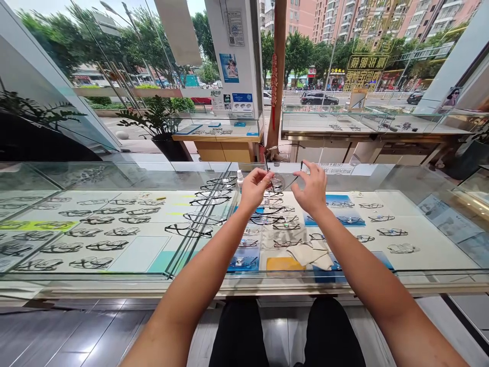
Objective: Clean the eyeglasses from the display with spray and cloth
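Note:
Raised over the glass counter is a thin-framed pair of eyeglasses point(266, 159), held between my two hands. My left hand point(255, 189) pinches one dark side of it between thumb and fingers. The fingers of my right hand point(312, 187) are bent around the other side, where a dark temple tip pokes up. The lenses are hard to make out against the background. Just behind my left hand stands a small white spray bottle point(240, 179). A cream cloth point(314, 255) lies crumpled on the counter below my right hand, beside a yellow-orange piece point(284, 264).
Several spectacle frames point(206, 200) lie in rows along the glass counter point(145, 278), left and right of my arms. Blue display cards point(336, 201) sit under some frames. Beyond are another display case point(217, 137), a potted plant point(164, 137) and a wooden post point(275, 81).

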`<state>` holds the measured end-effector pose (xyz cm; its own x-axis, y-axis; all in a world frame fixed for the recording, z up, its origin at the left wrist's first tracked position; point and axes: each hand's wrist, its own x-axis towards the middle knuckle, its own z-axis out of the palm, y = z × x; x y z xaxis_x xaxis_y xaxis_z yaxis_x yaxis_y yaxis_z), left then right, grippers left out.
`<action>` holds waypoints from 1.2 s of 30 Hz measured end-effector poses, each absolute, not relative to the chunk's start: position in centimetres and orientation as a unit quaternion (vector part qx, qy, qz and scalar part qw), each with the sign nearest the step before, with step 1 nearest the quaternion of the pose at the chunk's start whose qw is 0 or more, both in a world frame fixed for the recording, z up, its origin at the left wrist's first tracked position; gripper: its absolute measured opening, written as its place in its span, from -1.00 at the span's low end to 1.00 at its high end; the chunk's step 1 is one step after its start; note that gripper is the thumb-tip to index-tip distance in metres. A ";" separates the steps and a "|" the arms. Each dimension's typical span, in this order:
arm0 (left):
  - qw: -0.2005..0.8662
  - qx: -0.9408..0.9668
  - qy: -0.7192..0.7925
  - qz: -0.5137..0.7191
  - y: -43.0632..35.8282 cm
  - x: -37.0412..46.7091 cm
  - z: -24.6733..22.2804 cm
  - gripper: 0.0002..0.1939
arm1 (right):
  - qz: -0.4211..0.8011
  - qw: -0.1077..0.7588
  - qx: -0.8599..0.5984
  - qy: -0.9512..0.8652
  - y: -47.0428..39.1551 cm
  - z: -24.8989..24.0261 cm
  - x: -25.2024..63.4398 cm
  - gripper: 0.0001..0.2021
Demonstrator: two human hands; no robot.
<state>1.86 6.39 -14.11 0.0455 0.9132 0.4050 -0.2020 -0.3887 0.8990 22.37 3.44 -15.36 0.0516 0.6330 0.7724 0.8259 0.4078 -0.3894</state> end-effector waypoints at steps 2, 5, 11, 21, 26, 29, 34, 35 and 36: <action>0.442 0.553 0.316 0.632 6.6 1.8 -14.2 -0.42 | -0.098 0.493 -0.540 -0.675 3.6 -15.5 22.4 -0.79; 0.428 0.532 0.319 0.657 6.8 1.6 -14.3 -0.44 | -0.077 0.485 -0.548 -0.677 3.8 -15.7 22.6 -0.76; 0.432 0.565 0.325 0.624 6.9 1.6 -14.6 -0.46 | -0.028 0.479 -0.529 -0.700 3.7 -15.2 22.4 -0.74; 0.413 0.659 0.288 0.559 5.9 2.1 -14.8 -0.56 | 0.203 0.499 -0.407 -0.738 2.8 -15.1 20.9 -0.50; 0.433 0.667 0.281 0.538 5.8 2.1 -14.6 -0.53 | 0.237 0.487 -0.384 -0.747 2.6 -14.9 21.1 -0.54; 0.387 0.684 0.301 0.539 5.7 2.1 -14.6 -0.59 | 0.223 0.491 -0.385 -0.749 2.8 -15.0 21.3 -0.53; 0.339 0.698 0.317 0.546 5.3 2.3 -14.6 -0.64 | 0.195 0.494 -0.397 -0.749 3.0 -15.2 21.4 -0.57; 0.321 0.703 0.320 0.549 5.1 2.3 -14.5 -0.66 | 0.192 0.495 -0.398 -0.748 3.0 -15.2 21.5 -0.60; 0.290 0.709 0.328 0.553 5.0 2.3 -14.4 -0.69 | 0.189 0.497 -0.399 -0.747 3.0 -15.2 21.5 -0.63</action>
